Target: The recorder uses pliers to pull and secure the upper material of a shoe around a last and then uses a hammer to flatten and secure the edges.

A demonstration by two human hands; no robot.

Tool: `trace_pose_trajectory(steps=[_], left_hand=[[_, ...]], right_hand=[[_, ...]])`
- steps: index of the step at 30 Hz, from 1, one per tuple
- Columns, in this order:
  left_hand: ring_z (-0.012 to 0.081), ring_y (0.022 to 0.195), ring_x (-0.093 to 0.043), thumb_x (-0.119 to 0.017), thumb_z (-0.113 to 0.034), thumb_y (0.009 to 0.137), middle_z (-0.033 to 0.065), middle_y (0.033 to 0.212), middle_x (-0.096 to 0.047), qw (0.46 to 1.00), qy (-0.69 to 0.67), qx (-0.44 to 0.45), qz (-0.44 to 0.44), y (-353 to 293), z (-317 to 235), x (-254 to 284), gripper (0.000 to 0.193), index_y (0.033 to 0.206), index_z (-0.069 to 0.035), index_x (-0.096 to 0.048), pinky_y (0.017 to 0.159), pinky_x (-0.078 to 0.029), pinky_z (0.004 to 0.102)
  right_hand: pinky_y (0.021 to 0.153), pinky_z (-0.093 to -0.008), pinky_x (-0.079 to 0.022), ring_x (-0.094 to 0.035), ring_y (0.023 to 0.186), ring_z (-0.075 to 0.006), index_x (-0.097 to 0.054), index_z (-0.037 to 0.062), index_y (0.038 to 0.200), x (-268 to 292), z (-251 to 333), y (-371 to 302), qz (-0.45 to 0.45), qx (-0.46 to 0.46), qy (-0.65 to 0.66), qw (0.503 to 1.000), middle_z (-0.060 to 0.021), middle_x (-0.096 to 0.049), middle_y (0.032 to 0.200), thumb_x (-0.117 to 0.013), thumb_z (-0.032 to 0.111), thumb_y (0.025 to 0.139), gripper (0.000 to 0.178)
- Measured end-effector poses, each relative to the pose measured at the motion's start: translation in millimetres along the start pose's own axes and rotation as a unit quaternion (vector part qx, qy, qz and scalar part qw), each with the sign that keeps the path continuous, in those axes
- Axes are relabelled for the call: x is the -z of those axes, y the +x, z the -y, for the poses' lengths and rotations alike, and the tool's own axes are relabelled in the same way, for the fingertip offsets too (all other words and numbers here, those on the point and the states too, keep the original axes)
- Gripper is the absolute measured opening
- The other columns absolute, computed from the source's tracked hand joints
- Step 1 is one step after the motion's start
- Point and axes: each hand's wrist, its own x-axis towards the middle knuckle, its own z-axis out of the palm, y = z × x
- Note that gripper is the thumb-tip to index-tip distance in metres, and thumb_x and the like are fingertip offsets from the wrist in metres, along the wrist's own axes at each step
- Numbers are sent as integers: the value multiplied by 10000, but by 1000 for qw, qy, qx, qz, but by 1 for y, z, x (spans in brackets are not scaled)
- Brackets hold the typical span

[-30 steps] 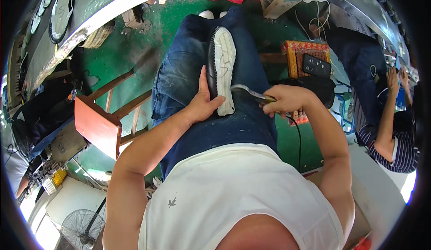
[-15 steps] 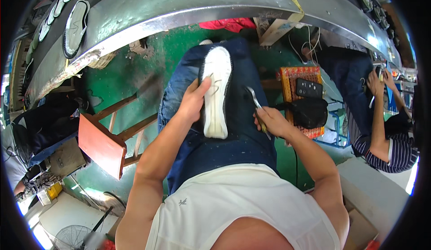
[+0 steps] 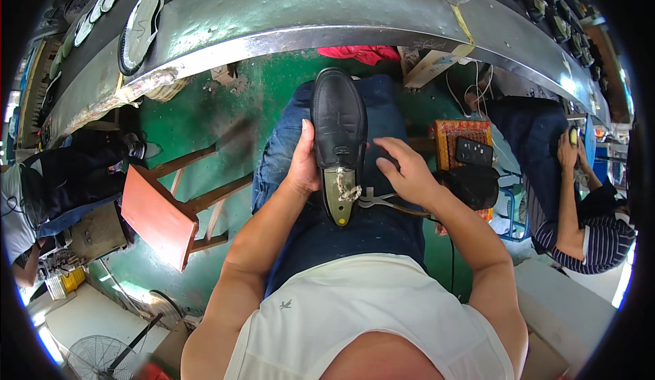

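A black leather slip-on shoe point(image 3: 338, 124) lies upper side up along my thighs, toe pointing away from me. It is fitted on an olive-green shoe last point(image 3: 338, 202), whose bare heel end shows with a knotted pale cord on top. My left hand point(image 3: 304, 158) grips the shoe's left side, thumb upward. To the right of the shoe, my right hand point(image 3: 409, 172) is open, fingers spread and holding nothing. Metal pincers point(image 3: 375, 200) rest on my lap beside the last's heel, their handles running partly under my right wrist.
A grey metal bench point(image 3: 273, 18) curves across the far side, with a shoe sole point(image 3: 141, 32) near its left edge. An orange-topped stool point(image 3: 160, 216) stands left. To the right, a woven-topped stand point(image 3: 464, 134) holds a black key fob point(image 3: 473, 151) and pouch point(image 3: 477, 183). Co-workers sit on both sides.
The shoe has been turned over, from its white sole facing up to its black upper. My right hand has let go of the pincers, which now lie on my lap.
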Motion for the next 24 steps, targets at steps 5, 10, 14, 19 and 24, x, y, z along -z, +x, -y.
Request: trace_pose_trajectory(steps=[5,10,14,19,24], left_hand=[[328,1182,-636,-323,-805,932,205,1333,-612,1000,5,-10,-25,3,2,7,935,1445,-40,-485,1010,-531,458],[309,1188,-630,-347,-762,961,190,1327,-615,1000,-7,-14,14,3,6,7,877,1447,-44,-476,1016,-523,452],[285,1180,-630,-506,-592,1001,165,1323,-608,990,115,-84,9,8,23,42,707,1455,-54,-447,1016,-519,448],[379,1188,-626,-529,-701,926,228,1313,-616,996,52,-8,-75,9,30,49,830,1431,-44,-486,1041,-502,514],[381,1146,-634,-436,-807,898,191,1267,-639,987,-103,76,-98,0,18,19,904,1387,-53,-535,1002,-525,534]], right_hand=[[915,-391,-510,-635,1070,-334,-612,5,1197,-12,11,5,-68,61,26,995,-177,-637,1165,-661,131,943,288],[621,-426,-513,-665,681,-297,-633,27,779,-1,51,7,-5,72,28,997,-110,-660,763,-738,295,896,311],[586,-439,-511,-663,658,-328,-657,73,711,-6,67,23,125,70,-243,959,-124,-649,667,-623,431,927,419],[523,-420,-463,-590,619,-286,-517,73,624,-16,66,16,73,413,-155,894,-68,-574,677,-746,259,831,360],[1082,-429,-416,-523,1294,-355,-470,12,1417,4,46,14,67,183,-3,981,-201,-515,1404,-595,271,973,528]])
